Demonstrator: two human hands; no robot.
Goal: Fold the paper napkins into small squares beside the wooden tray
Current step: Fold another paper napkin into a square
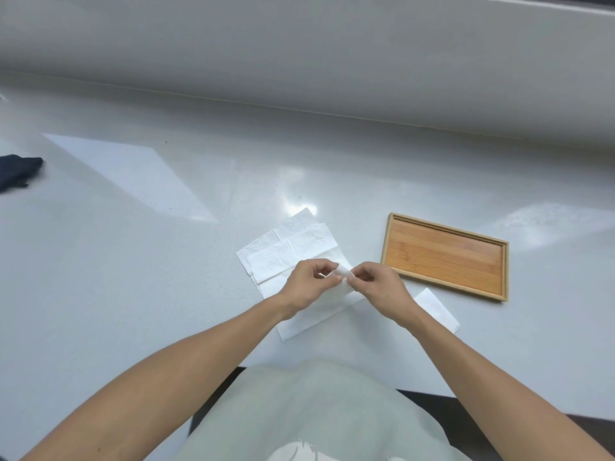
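Where the frame's left edge cuts it off, a dark cloth lies on the pale counter, too little of it showing to tell what it is; right of centre, a loose stack of white paper napkins lies spread and overlapping, its near part hidden under both hands, so how many sheets there are cannot be told; the left hand hovers over that stack, thumb and forefinger pinching a small piece of white napkin; the right hand, touching it fingertip to fingertip, pinches the same piece from the other side, and how far that piece is folded is hard to make out behind the fingers; both forearms reach in bare from the near edge, angled toward each other, above a pale green garment; a folded napkin lies flat to the right, partly covered by the right wrist, just near of the wooden tray; the tray sits right of the hands.
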